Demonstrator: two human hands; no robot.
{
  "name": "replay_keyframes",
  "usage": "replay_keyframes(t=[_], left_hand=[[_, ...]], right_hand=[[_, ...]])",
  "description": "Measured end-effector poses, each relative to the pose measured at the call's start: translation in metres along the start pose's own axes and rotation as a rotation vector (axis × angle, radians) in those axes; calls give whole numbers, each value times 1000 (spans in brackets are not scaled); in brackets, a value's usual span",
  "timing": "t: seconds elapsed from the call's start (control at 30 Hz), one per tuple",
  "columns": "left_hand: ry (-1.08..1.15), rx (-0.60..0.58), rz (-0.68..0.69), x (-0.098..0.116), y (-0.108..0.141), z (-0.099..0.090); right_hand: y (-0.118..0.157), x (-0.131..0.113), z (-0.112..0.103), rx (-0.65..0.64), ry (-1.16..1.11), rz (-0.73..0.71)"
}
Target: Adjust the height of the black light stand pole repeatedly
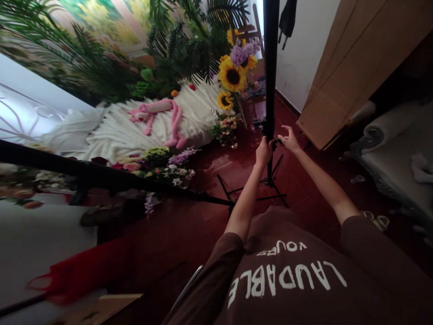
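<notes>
Landmark: blk stand, upright, in front of wearer. L hand was wrapped round its pole, fingers closed on it. R hand was at small blk knob on stand's R side, some fingers raised & apart; whether thumb & finger pinched knob, couldn't tell.

Around stand:
- Stand's legs, spread on red floor below hands.
- Slanted pole, blk, L of stand; ran across view, partly blocking flowers, its foot nr stand's legs.
- Sunflowers w/ purple blooms, just L of stand.
- White cloth, L of stand, beyond slanted pole; pink plush lay on it.
- Plug, hanging R of stand, top of view.
- Brown panel, tilted, R of stand.
- Pale sofa, far R of stand.

Containers:
- Red bag, w/ handle, well L of stand, nr wearer's side; blurred, contents n/v.
</notes>
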State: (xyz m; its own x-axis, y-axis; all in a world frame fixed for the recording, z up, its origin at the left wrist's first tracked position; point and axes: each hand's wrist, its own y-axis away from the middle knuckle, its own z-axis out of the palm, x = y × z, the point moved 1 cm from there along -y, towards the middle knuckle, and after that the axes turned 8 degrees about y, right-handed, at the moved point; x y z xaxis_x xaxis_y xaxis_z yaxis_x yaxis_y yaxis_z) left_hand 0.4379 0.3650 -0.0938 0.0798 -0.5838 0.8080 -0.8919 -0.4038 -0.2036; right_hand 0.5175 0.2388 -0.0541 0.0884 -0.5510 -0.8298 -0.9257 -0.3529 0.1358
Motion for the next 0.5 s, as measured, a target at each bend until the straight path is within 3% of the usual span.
replay_keyframes(t=[0.13, 0.33, 0.43, 0.5], left_hand=[[-2, -9, -23, 4, 1, -2], [53, 84, -42, 13, 14, 1], [98, 89, -73, -7, 38, -1], [78, -17, -167, -36, 64, -9]], right_hand=[[-9, -7, 5, 51, -86, 218], [-2, -12, 13, 148, -289, 265], [6, -9, 19, 236, -451, 271], [14, -3, 25, 297, -563, 263]])
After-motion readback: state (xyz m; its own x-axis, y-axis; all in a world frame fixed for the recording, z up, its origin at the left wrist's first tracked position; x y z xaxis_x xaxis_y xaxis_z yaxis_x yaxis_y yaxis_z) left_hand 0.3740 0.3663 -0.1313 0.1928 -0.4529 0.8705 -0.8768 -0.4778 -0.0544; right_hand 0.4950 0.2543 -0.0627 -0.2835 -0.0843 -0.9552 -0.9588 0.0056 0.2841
